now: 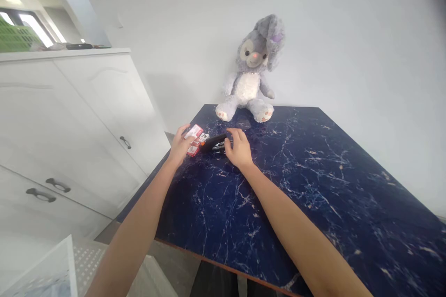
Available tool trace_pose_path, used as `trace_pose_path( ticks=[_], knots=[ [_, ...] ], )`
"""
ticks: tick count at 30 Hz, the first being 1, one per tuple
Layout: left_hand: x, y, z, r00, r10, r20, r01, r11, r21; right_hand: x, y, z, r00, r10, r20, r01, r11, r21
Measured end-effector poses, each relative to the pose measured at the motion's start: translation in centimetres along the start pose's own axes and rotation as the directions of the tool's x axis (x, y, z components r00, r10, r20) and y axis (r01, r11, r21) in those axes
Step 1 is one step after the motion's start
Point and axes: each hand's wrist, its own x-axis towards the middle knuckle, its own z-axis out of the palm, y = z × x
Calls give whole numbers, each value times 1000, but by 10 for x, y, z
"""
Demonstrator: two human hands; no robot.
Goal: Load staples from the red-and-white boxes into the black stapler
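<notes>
My left hand (pixel 180 145) is closed around a small red and white box (pixel 193 132), holding it just above the dark blue marbled table (pixel 289 181). More red and white pieces (pixel 193 149) lie under it on the table. My right hand (pixel 238 148) rests palm down on a flat black object (pixel 214 141), fingers curled over its edge. Both hands are near the table's far left corner.
A grey and white plush rabbit (pixel 252 72) sits at the table's back edge against the white wall. White cabinets with dark handles (pixel 59 139) stand on the left. A white perforated bin (pixel 52 269) is at the lower left.
</notes>
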Motion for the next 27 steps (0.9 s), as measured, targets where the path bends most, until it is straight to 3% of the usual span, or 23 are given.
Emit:
trace_pose_path(
  ticks=[4, 7, 10, 14, 19, 27],
  knots=[
    [-14, 15, 6, 945, -13, 326, 10, 1000, 11, -4, -14, -1, 970, -213, 121, 208, 977, 52],
    [-20, 18, 10, 913, -2, 408, 30, 998, -63, -6, -15, 3, 916, -317, 247, 299, 948, 108],
    [-20, 18, 13, 896, -39, 443, 157, 960, -232, -6, -10, 7, 921, -279, 273, 261, 960, 102],
    [-18, 18, 13, 894, -81, 441, 245, 911, -330, -7, -6, 8, 934, -236, 267, 221, 972, 85],
    [-17, 16, 13, 920, -87, 383, 202, 941, -271, -7, -8, 7, 942, -233, 242, 216, 972, 97],
    [-13, 9, 15, 977, -124, 175, 182, 912, -367, -5, -2, 15, 959, -233, 162, 220, 971, 96]
  ],
)
